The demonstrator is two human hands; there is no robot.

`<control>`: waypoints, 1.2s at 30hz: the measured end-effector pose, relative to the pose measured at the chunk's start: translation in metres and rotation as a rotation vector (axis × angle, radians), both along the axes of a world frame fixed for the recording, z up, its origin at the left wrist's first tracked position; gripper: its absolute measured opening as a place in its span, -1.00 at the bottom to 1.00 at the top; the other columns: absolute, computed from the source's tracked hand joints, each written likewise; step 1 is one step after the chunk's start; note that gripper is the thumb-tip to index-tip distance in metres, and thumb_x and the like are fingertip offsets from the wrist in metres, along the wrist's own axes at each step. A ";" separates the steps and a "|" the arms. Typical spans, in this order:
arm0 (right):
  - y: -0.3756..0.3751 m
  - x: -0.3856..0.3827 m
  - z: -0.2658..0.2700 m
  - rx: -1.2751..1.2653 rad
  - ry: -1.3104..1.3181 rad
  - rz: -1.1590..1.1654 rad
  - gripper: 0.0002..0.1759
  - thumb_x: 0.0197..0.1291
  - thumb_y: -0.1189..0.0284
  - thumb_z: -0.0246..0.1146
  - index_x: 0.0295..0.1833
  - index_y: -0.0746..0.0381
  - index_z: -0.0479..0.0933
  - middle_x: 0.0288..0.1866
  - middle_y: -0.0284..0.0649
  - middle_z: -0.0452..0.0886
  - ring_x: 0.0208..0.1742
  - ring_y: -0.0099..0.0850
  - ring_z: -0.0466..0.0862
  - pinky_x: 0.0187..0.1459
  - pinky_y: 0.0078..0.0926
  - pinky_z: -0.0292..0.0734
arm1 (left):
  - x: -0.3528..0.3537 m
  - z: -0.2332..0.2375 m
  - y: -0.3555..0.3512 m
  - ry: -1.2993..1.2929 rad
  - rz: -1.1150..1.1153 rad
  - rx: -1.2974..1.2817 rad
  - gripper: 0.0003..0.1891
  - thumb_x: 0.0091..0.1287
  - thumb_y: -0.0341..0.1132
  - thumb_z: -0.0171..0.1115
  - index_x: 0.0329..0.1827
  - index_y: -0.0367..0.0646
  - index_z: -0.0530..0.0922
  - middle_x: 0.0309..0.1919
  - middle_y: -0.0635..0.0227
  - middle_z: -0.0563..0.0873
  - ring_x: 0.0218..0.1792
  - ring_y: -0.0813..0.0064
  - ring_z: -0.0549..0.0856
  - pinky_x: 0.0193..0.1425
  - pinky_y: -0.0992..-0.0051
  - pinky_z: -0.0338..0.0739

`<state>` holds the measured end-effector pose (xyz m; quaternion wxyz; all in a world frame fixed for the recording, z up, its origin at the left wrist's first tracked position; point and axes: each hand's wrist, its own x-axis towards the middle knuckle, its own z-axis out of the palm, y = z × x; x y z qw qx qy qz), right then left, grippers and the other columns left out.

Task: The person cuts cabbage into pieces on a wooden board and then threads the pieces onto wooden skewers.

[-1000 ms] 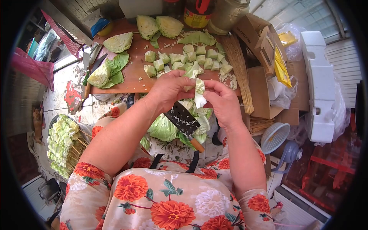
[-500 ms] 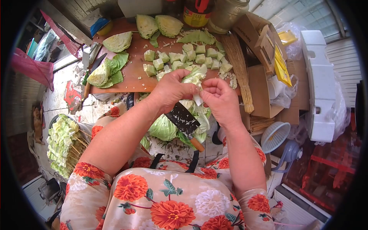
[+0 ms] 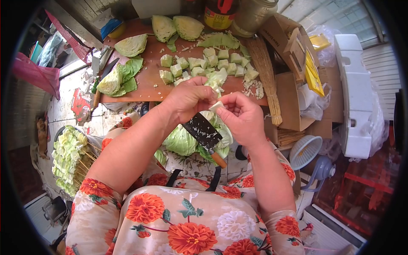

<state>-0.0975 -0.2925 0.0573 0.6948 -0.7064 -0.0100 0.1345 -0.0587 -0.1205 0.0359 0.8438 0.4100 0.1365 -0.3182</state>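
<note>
Over the board's near edge, my left hand (image 3: pixel 190 98) is closed with its thumb toward my other hand. Pale green cabbage leaf pieces (image 3: pixel 217 80) stick out beyond its fingers; whether a stick runs through them is hidden. Close beside it, my right hand (image 3: pixel 242 117) pinches a small whitish cabbage piece (image 3: pixel 216 106) between thumb and fingers. Below both hands, a cleaver (image 3: pixel 201 132) with bits stuck to its dark blade lies against cabbages (image 3: pixel 180 142). Several cut cabbage chunks (image 3: pixel 197 62) are spread on the reddish-brown board (image 3: pixel 148 87) beyond.
Cabbage wedges (image 3: pixel 131 45) stand along the board's far and left sides. A bundle of thin sticks (image 3: pixel 264 76) lies at its right, near cardboard boxes (image 3: pixel 289 100). Skewered cabbage leaves (image 3: pixel 70 157) fill a container at lower left. A knife (image 3: pixel 97 95) lies at the left edge.
My right hand has drawn slightly down from the leaf pieces, and a whitish cabbage piece now shows in its pinch. My left hand has turned a little; the cleaver stays put.
</note>
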 end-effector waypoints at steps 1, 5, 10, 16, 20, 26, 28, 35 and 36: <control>0.003 -0.003 0.003 -0.036 -0.039 0.028 -0.84 0.10 0.55 0.31 -0.19 0.32 0.52 -0.34 -0.37 0.59 -0.35 -0.67 0.56 -0.27 -0.71 0.50 | 0.000 -0.003 0.000 0.030 -0.037 -0.033 -0.69 0.12 -0.55 0.26 -0.05 -0.21 0.48 -0.26 0.35 0.64 -0.24 0.51 0.65 -0.11 0.45 0.60; 0.003 -0.005 0.009 -0.124 -0.077 0.045 -0.83 0.06 0.55 0.31 -0.21 0.32 0.53 -0.34 -0.33 0.60 -0.35 -0.64 0.59 -0.25 -0.68 0.53 | 0.002 0.002 -0.004 -0.041 0.036 0.041 -0.64 0.12 -0.56 0.27 -0.01 -0.24 0.44 -0.27 0.33 0.63 -0.29 0.50 0.65 -0.13 0.49 0.62; -0.013 0.000 0.003 -0.476 -0.146 0.086 -0.77 0.05 0.50 0.32 -0.16 0.34 0.55 -0.30 -0.24 0.62 -0.26 -0.54 0.64 -0.18 -0.58 0.56 | 0.004 0.004 0.000 -0.083 0.082 0.127 -0.58 0.11 -0.58 0.29 0.05 -0.28 0.40 -0.21 0.29 0.64 -0.26 0.47 0.67 -0.11 0.49 0.63; -0.009 0.004 0.006 -0.134 0.076 -0.065 -0.78 0.16 0.43 0.29 -0.14 0.34 0.56 -0.29 -0.30 0.62 -0.25 -0.61 0.60 -0.21 -0.63 0.50 | -0.006 0.003 -0.012 -0.244 -0.016 0.219 -0.44 0.06 -0.64 0.32 0.16 -0.31 0.35 -0.08 0.24 0.62 -0.16 0.47 0.68 -0.04 0.46 0.63; -0.009 0.004 0.001 -0.091 0.072 -0.097 -0.82 0.16 0.45 0.30 -0.18 0.33 0.56 -0.33 -0.35 0.61 -0.31 -0.66 0.55 -0.25 -0.68 0.46 | -0.005 0.002 -0.013 -0.270 -0.046 0.180 -0.35 0.08 -0.61 0.31 0.27 -0.43 0.25 -0.10 0.15 0.62 -0.18 0.44 0.67 -0.11 0.54 0.62; -0.012 0.008 0.003 0.101 0.137 -0.281 -0.85 0.17 0.45 0.31 -0.27 0.32 0.55 -0.38 -0.40 0.59 -0.35 -0.68 0.53 -0.25 -0.74 0.43 | 0.002 -0.004 -0.006 -0.037 0.062 -0.058 -0.43 0.21 -0.58 0.09 0.31 -0.43 0.17 -0.09 0.11 0.60 -0.15 0.33 0.69 -0.06 0.51 0.64; -0.010 0.009 -0.005 0.009 0.057 -0.350 -0.83 0.18 0.43 0.32 -0.29 0.32 0.55 -0.37 -0.40 0.60 -0.36 -0.68 0.53 -0.27 -0.74 0.43 | 0.001 0.005 -0.010 -0.032 0.089 -0.020 -0.45 0.21 -0.59 0.07 0.30 -0.42 0.19 -0.09 0.12 0.60 -0.15 0.32 0.69 -0.04 0.49 0.65; 0.004 0.008 -0.012 -0.253 -0.080 -0.401 -0.78 0.12 0.38 0.36 -0.32 0.32 0.56 -0.46 -0.36 0.61 -0.45 -0.66 0.54 -0.38 -0.68 0.47 | -0.011 0.008 -0.026 -0.202 0.166 0.215 -0.59 0.23 -0.57 0.14 0.16 -0.33 0.36 -0.03 0.15 0.59 -0.10 0.43 0.66 -0.03 0.51 0.64; 0.005 0.008 -0.010 -0.307 -0.102 -0.399 -0.77 0.10 0.37 0.37 -0.32 0.33 0.56 -0.47 -0.34 0.61 -0.46 -0.65 0.55 -0.39 -0.66 0.48 | -0.011 0.005 -0.026 -0.201 0.167 0.214 -0.59 0.23 -0.57 0.14 0.16 -0.33 0.36 -0.03 0.15 0.59 -0.10 0.43 0.66 -0.03 0.51 0.64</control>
